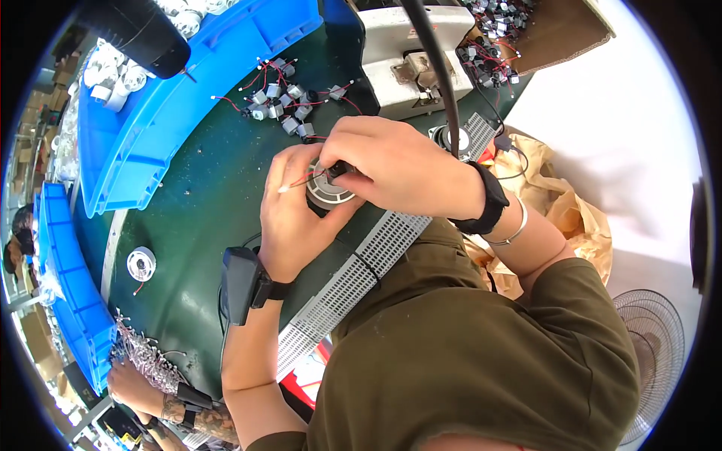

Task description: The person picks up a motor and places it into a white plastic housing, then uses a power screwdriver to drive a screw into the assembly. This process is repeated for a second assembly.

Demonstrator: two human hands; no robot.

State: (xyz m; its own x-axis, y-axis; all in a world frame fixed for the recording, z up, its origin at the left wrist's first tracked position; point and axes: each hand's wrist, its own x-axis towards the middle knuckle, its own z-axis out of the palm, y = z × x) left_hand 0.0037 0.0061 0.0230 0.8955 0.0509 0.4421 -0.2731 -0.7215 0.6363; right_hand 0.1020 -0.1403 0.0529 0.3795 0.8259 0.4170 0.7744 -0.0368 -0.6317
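Above the green work surface, my left hand is wrapped round a round white plastic housing, gripping its rim. My right hand pinches a small motor with a dark end, at the top of the housing. Whether the motor is seated in it, I cannot tell, as my fingers cover much of both. Thin red and dark wires run from the motor across my left fingers to a small white connector. Just beyond my hands lies a pile of small silver motors with red wires.
A blue bin holds white housings at the left, below a black hanging tool. A white-grey press and cardboard box stand far right. One housing lies left; a co-worker's hand touches wires lower left.
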